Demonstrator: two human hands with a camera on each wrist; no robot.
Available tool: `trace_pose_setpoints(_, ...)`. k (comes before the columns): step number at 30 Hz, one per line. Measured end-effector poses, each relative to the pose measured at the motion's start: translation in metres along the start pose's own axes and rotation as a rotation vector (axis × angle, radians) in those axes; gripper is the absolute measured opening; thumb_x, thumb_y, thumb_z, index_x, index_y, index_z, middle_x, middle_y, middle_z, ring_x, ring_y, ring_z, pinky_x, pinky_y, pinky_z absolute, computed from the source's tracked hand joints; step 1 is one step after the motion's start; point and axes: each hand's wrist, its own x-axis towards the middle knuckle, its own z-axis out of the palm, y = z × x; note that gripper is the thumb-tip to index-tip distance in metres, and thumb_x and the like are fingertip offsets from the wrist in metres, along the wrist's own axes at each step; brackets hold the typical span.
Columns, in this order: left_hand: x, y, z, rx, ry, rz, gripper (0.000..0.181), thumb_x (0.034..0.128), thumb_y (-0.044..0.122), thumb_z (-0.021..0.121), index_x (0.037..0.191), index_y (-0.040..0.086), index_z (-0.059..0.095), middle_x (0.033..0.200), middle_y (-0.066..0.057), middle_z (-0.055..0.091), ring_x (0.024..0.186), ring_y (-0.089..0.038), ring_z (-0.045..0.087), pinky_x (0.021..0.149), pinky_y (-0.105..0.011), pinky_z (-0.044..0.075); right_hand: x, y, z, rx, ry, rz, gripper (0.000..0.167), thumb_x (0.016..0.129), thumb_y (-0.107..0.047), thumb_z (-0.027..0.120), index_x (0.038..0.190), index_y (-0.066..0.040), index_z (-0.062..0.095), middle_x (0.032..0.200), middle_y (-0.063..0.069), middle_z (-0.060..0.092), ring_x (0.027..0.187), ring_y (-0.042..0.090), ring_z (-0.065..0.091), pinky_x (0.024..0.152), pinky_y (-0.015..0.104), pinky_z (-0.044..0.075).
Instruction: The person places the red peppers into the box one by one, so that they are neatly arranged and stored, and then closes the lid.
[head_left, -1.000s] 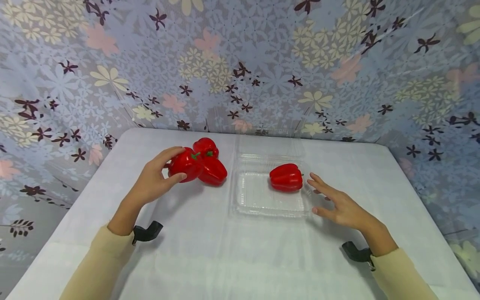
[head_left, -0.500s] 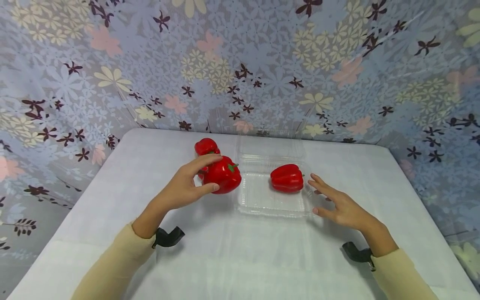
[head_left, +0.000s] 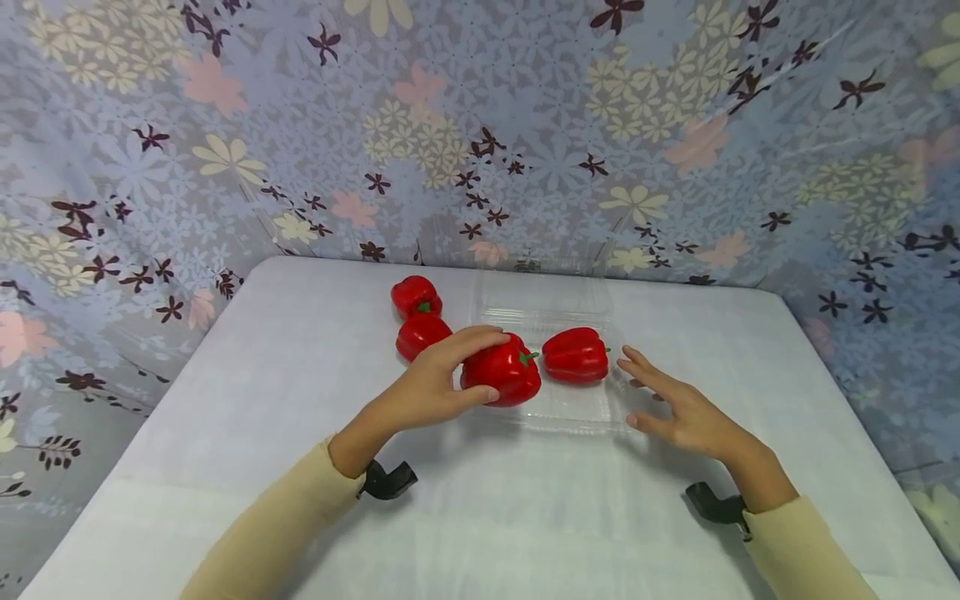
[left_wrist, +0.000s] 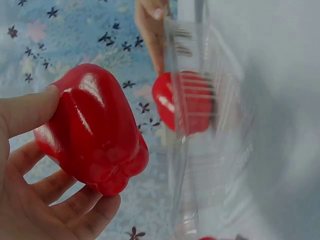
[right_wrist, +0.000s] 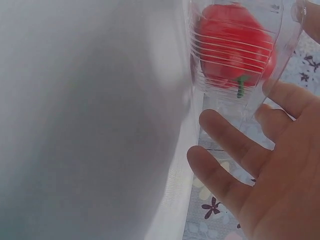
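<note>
My left hand [head_left: 431, 387] grips a red bell pepper [head_left: 506, 375] with a green stem, thumb on the near side. It hangs over the left part of a clear plastic container [head_left: 566, 425], whose lid [head_left: 543, 287] lies open at the back. Inside, on the right, another red bell pepper [head_left: 576, 356] lies on its side. My right hand [head_left: 678, 412], fingers spread, is at the container's right edge and holds nothing. In the right wrist view some fingertips [right_wrist: 272, 90] meet the clear rim; how firmly I cannot tell. The left wrist view shows the held pepper [left_wrist: 95, 130] beside the container wall [left_wrist: 195, 170].
Two more red bell peppers, one behind [head_left: 416, 296] and one nearer [head_left: 422, 333], lie left of the container on the white-covered table [head_left: 525, 517]. A flowered cloth [head_left: 480, 125] hangs behind the table. Black mounts [head_left: 390, 481] sit on both wrists.
My left hand has carried its bell pepper rightward, from beside the loose peppers to over the container's left part. The right hand has stayed in place.
</note>
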Motion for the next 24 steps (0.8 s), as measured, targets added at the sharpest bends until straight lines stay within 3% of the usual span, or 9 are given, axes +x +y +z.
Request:
trace_pose_setpoints(10,0.014,0.005,0.027,0.127,-0.054,-0.031,0.062,0.0871,0.020,0.075,0.144,0.022,0.051,0.149,-0.003,0.050,0.137,-0.023,0.049,0.102,-0.040,0.054,0.001,-0.001,0.002,0.000,0.009,-0.037,0.076,0.090,-0.025,0.068,0.155,-0.011,0.032,0.166,0.017,0.021,0.125,0.040,0.057,0.095,0.065,0.050)
trace_pose_setpoints(19,0.032,0.008,0.048,0.223,-0.092,-0.022,0.060,0.0897,0.025,0.072,0.145,0.021,0.049,0.150,-0.004,0.048,0.133,-0.023,0.051,0.099,-0.039,0.055,0.000,-0.001,0.001,-0.003,0.032,-0.055,0.075,0.090,-0.023,0.069,0.155,-0.009,0.033,0.164,0.019,0.023,0.123,0.039,0.059,0.093,0.064,0.052)
trace_pose_setpoints(24,0.041,0.012,0.061,0.262,-0.126,-0.058,0.061,0.0904,0.027,0.071,0.146,0.023,0.048,0.152,-0.002,0.046,0.134,-0.022,0.050,0.101,-0.040,0.054,-0.003,0.001,0.001,-0.019,0.030,-0.055,0.077,0.089,-0.025,0.068,0.155,-0.008,0.033,0.164,0.020,0.023,0.124,0.041,0.059,0.094,0.067,0.050)
